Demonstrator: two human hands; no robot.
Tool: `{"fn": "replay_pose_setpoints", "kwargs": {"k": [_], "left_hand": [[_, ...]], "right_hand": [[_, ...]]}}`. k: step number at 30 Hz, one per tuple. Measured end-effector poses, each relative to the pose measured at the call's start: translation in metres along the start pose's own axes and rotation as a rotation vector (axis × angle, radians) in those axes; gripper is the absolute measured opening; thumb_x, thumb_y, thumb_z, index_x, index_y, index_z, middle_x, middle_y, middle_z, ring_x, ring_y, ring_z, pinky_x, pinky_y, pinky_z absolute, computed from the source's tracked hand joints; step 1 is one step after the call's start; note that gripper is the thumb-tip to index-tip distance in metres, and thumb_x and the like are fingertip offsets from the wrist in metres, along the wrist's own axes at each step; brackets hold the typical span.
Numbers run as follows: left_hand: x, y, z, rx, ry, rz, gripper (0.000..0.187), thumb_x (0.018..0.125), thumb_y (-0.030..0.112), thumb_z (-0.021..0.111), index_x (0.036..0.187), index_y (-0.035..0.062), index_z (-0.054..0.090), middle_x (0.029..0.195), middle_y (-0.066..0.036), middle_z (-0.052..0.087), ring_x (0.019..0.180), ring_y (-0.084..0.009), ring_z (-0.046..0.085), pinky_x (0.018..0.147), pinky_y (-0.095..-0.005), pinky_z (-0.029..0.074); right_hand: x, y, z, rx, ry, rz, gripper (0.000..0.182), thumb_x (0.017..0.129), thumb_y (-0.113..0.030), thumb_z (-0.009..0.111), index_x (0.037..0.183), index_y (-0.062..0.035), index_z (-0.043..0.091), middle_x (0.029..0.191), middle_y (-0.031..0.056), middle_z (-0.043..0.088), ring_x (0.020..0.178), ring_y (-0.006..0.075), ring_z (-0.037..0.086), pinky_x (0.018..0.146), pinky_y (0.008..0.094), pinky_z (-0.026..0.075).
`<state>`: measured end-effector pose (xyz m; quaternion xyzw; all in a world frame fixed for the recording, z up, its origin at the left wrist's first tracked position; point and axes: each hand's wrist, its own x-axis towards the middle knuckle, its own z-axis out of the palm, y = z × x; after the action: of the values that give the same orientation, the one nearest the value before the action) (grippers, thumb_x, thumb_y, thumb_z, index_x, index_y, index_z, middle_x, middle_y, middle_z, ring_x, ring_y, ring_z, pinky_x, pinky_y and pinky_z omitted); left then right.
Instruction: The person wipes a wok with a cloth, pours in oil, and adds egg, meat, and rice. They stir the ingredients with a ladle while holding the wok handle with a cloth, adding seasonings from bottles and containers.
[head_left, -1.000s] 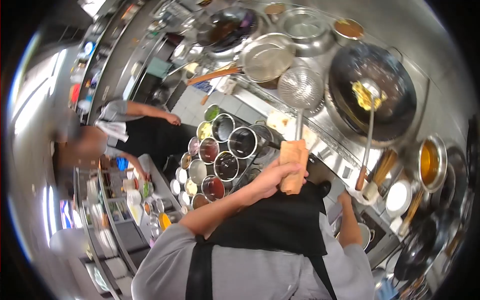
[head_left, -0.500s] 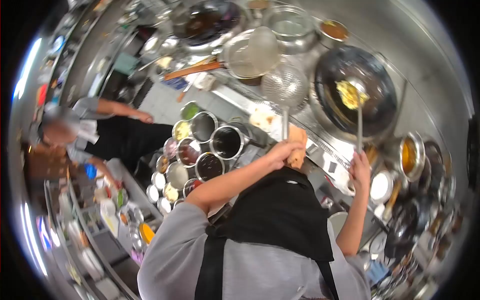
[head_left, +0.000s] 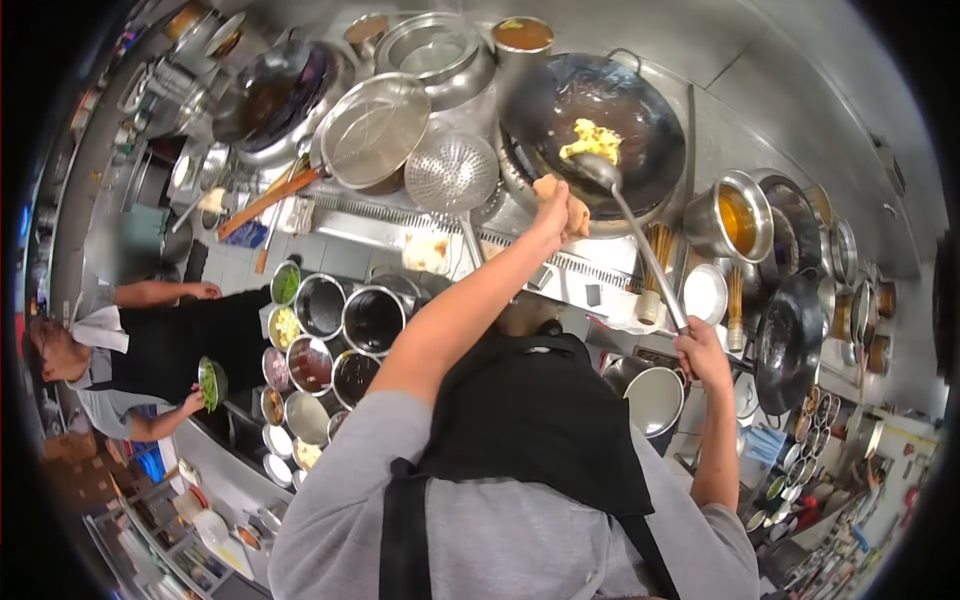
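My left hand (head_left: pixel 553 203) grips the cloth-wrapped rim of the black wok (head_left: pixel 600 125), which sits on the burner at about one o'clock. My right hand (head_left: pixel 698 350) holds the long ladle (head_left: pixel 640 250), its bowl resting among yellow scrambled egg (head_left: pixel 592 140) at the wok's centre.

egg (head_left: pixel 592 140) in wok (head_left: pixel 640 90) | strainer (head_left: pixel 452 172) left of wok | pots (head_left: pixel 345 320) left of person | oil pot (head_left: pixel 738 215) right of wok
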<state>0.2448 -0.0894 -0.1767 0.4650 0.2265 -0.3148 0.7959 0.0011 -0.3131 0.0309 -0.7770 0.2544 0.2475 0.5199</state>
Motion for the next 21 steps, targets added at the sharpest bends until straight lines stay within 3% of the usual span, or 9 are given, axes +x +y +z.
{"fn": "replay_pose_setpoints", "kwargs": {"k": [1,2,5,8,10,15,18,19,21], "left_hand": [[0.003,0.001,0.016,-0.100,0.079,0.024,0.033,0.097,0.042,0.050,0.097,0.0091,0.055,0.085,-0.007,0.062,0.074,-0.0209,0.064,0.063,-0.0418,0.055],[0.006,0.006,0.024,-0.074,0.060,0.024,0.033,0.097,0.042,0.050,0.097,0.0091,0.055,0.085,-0.007,0.062,0.074,-0.0209,0.064,0.063,-0.0418,0.055],[0.021,-0.001,0.037,-0.288,0.164,-0.081,0.010,0.084,0.015,0.052,0.092,0.0083,0.055,0.079,-0.008,0.060,0.070,-0.0249,0.062,0.060,-0.0482,0.054],[0.013,0.000,0.023,-0.352,-0.082,-0.211,0.003,0.086,0.013,0.051,0.084,0.0103,0.051,0.073,-0.006,0.056,0.062,-0.0222,0.057,0.052,-0.0417,0.050],[-0.052,0.019,0.029,-0.281,-0.221,-0.211,0.022,0.086,0.013,0.048,0.065,0.0148,0.039,0.055,-0.001,0.039,0.044,-0.0182,0.043,0.041,-0.0351,0.041],[-0.069,0.018,0.010,-0.173,-0.014,-0.191,0.015,0.085,0.014,0.051,0.071,0.0092,0.050,0.067,-0.005,0.052,0.052,-0.0236,0.052,0.046,-0.0356,0.046],[-0.142,0.044,0.038,-0.123,0.115,-0.225,0.016,0.089,0.017,0.051,0.074,0.0096,0.052,0.069,-0.005,0.053,0.057,-0.0241,0.058,0.053,-0.0377,0.053],[-0.140,0.051,0.035,-0.077,0.059,-0.262,0.018,0.090,0.019,0.050,0.074,0.0117,0.055,0.071,-0.004,0.056,0.063,-0.0233,0.060,0.060,-0.0407,0.057],[-0.110,0.043,0.015,-0.052,0.022,-0.195,0.017,0.090,0.019,0.050,0.075,0.0117,0.055,0.072,-0.003,0.056,0.063,-0.0230,0.060,0.060,-0.0396,0.056]], "right_hand": [[0.003,0.002,0.000,-0.237,0.097,-0.171,0.019,0.081,-0.008,0.056,0.097,0.0019,0.055,0.063,0.0092,0.054,0.053,0.0206,0.055,0.049,0.0348,0.043],[0.007,0.005,0.002,-0.475,0.199,-0.328,0.021,0.081,-0.009,0.056,0.098,0.0039,0.054,0.065,0.0145,0.056,0.059,0.0289,0.059,0.056,0.0400,0.046],[0.029,-0.010,0.032,-0.575,0.297,-0.334,0.024,0.085,-0.017,0.055,0.096,0.0047,0.054,0.083,0.0294,0.062,0.083,0.0480,0.059,0.072,0.0513,0.046],[-0.002,-0.044,0.019,-0.590,0.272,-0.293,0.024,0.084,-0.016,0.053,0.098,0.0031,0.058,0.089,0.0280,0.064,0.090,0.0441,0.062,0.080,0.0513,0.047],[-0.022,-0.049,0.011,-0.627,0.247,-0.233,0.025,0.083,-0.017,0.053,0.099,0.0019,0.059,0.090,0.0258,0.066,0.091,0.0425,0.063,0.080,0.0520,0.046],[0.013,-0.035,0.019,-0.668,0.289,-0.283,0.027,0.080,-0.007,0.048,0.103,0.0047,0.058,0.093,0.0272,0.066,0.090,0.0425,0.065,0.078,0.0508,0.050],[-0.013,-0.057,-0.006,-0.757,0.203,-0.264,0.027,0.080,-0.006,0.048,0.102,0.0051,0.059,0.093,0.0268,0.066,0.090,0.0417,0.065,0.079,0.0494,0.051],[-0.013,-0.060,-0.009,-0.791,0.187,-0.252,0.027,0.080,-0.007,0.049,0.101,0.0047,0.060,0.093,0.0265,0.066,0.091,0.0411,0.065,0.079,0.0489,0.051],[0.016,-0.050,0.000,-0.749,0.237,-0.263,0.027,0.079,-0.007,0.050,0.102,0.0046,0.060,0.092,0.0261,0.066,0.091,0.0411,0.065,0.080,0.0489,0.051]]}}
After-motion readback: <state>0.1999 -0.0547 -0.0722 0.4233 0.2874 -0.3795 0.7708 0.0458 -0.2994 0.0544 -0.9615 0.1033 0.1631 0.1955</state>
